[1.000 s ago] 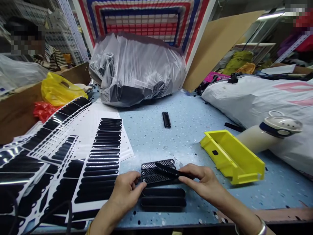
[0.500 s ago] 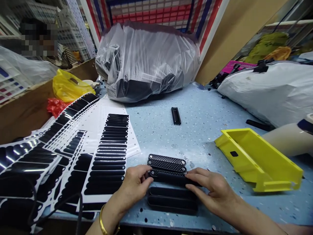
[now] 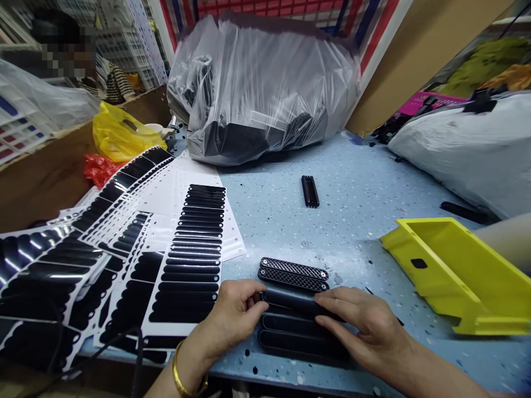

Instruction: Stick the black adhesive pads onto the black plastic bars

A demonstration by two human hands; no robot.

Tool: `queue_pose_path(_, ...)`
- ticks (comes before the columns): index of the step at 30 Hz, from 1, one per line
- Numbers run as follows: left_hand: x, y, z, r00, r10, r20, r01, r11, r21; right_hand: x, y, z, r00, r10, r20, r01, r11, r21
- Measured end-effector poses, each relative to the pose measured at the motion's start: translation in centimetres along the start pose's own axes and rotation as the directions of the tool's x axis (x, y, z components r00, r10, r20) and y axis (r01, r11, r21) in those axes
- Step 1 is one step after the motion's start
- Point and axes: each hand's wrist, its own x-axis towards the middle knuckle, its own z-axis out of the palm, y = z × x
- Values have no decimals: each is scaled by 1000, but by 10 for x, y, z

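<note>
My left hand (image 3: 239, 310), a gold bangle at its wrist, pinches the left end of a smooth black sticker strip (image 3: 290, 300). Thumb and fingers of my right hand (image 3: 360, 318) close on the strip's right end. The strip lies along a black bar, whose textured face it hides. Just beyond are two black bars with a crosshatched face (image 3: 293, 272) and a screw near each visible end. On the near side, two bars with smooth black tops (image 3: 301, 338) lie side by side, their right ends partly behind my right hand.
Sheets of black strips (image 3: 188, 260) cover the left of the blue speckled table (image 3: 265, 210). A yellow bin (image 3: 431, 276) stands at right. A small black part (image 3: 310, 191) lies mid-table, before a large plastic-wrapped bundle (image 3: 261, 94). At far left sits another person (image 3: 108, 83).
The strip now lies over the third bar's crosshatched face, which partly showed before. Both hands keep their grip at its ends. The whole view has shifted slightly.
</note>
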Motion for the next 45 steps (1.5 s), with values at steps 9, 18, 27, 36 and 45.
queue_pose_path(9, 2, 2, -1, 996, -80, 25, 81, 995, -50, -1, 2, -2, 999, -11, -31, 11, 1000, -5)
queue_pose_path(18, 2, 1, 0, 994, -106, 14, 106, 992, -66, 1, -2, 0, 998, 24, 64, -23, 1000, -14)
queue_pose_path(27, 2, 3, -1, 995, -102, 14, 103, 992, -69, 4, -6, 0, 996, 13, 89, -9, 999, -34)
queue_pose_path(36, 3, 5, -1, 995, -104, 15, 104, 993, -64, 8, -9, 0, 994, -17, 110, 23, 998, -58)
queue_pose_path(45, 2, 3, -8, 998, -50, 39, 52, 997, -52, 9, -10, -2, 984, 44, 175, -32, 997, -70)
